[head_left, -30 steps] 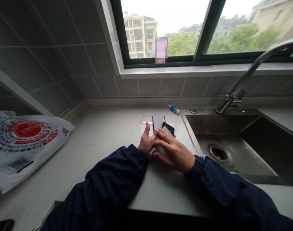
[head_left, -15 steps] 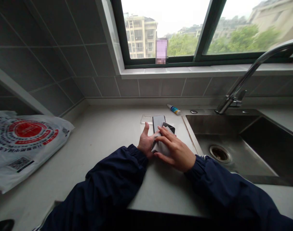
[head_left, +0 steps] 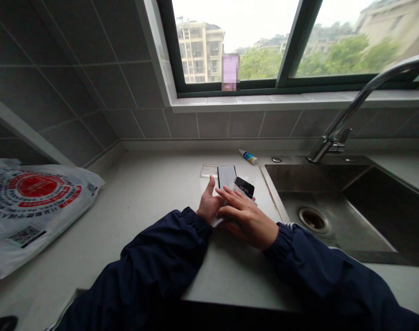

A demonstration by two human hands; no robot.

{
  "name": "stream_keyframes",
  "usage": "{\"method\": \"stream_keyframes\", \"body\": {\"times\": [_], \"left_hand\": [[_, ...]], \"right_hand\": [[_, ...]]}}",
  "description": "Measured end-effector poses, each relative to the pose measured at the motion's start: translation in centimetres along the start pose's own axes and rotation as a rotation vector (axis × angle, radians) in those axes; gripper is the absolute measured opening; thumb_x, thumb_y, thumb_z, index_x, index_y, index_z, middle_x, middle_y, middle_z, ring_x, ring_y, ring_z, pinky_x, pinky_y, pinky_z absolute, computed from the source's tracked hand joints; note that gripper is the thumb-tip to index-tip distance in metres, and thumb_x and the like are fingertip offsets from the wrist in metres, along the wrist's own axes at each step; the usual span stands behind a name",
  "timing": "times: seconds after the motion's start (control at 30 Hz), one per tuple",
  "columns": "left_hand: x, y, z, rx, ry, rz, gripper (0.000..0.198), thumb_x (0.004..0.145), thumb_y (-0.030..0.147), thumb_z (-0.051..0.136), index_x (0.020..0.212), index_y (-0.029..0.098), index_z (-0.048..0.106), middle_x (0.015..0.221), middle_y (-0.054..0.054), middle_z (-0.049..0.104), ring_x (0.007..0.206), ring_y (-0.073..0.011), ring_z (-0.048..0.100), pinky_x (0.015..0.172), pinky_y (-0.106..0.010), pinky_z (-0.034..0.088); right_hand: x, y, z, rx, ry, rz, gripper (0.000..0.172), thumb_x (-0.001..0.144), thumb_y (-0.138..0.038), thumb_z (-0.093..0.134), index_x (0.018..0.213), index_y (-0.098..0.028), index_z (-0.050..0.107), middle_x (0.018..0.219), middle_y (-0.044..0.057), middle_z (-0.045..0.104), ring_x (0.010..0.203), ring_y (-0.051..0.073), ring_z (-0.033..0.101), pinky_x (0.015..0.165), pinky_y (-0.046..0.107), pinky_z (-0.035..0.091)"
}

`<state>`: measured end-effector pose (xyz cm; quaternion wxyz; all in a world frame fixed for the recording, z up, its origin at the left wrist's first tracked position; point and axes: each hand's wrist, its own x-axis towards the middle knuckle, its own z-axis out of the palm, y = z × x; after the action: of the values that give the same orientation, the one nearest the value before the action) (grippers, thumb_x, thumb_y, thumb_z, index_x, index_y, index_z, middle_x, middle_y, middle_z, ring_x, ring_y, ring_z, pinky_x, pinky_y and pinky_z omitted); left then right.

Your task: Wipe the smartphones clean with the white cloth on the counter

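Observation:
A black phone point(head_left: 244, 186) lies on the pale counter point(head_left: 150, 197) beside the sink, its screen lit and showing a clock. My right hand point(head_left: 246, 218) presses a pale grey cloth point(head_left: 235, 190) onto the phone, fingers curled over it. My left hand point(head_left: 207, 204) steadies the phone's left edge, thumb raised. A dark flat rectangle point(head_left: 226, 175) rests just behind the phone, partly on a clear thin case point(head_left: 208, 171).
A steel sink point(head_left: 336, 207) with a drain and curved tap point(head_left: 354, 105) fills the right. A small white tube with a blue cap point(head_left: 248, 156) lies by the back wall. A white plastic bag with red print point(head_left: 33, 202) sits at the left.
The cloth under my right hand slid back toward me, uncovering the phone's top end, and its screen lit up. My left hand stayed put.

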<state>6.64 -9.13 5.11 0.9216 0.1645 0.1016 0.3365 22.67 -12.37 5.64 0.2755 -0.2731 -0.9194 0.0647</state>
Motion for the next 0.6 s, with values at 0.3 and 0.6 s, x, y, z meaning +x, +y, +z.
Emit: {"method": "stream_keyframes", "body": {"times": [0.3, 0.6], "left_hand": [[-0.4, 0.8, 0.8, -0.026, 0.037, 0.031, 0.11, 0.086, 0.089, 0.016, 0.152, 0.007, 0.046, 0.138, -0.025, 0.062, 0.136, -0.0407, 0.054, 0.118, -0.055, 0.034], [-0.3, 0.6, 0.6, 0.004, 0.051, 0.14, 0.103, 0.088, 0.086, 0.021, 0.152, 0.009, 0.047, 0.137, -0.024, 0.063, 0.132, -0.0409, 0.057, 0.117, -0.058, 0.035]], "right_hand": [[-0.1, 0.6, 0.2, -0.011, 0.044, 0.011, 0.044, 0.09, -0.019, 0.073, 0.133, -0.021, 0.066, 0.162, 0.019, 0.042, 0.153, 0.035, 0.035, 0.12, 0.063, 0.037], [-0.3, 1.3, 0.4, -0.098, 0.032, -0.032, 0.044, 0.094, -0.033, 0.072, 0.135, -0.015, 0.066, 0.155, 0.021, 0.051, 0.15, 0.039, 0.04, 0.117, 0.063, 0.042]]}}
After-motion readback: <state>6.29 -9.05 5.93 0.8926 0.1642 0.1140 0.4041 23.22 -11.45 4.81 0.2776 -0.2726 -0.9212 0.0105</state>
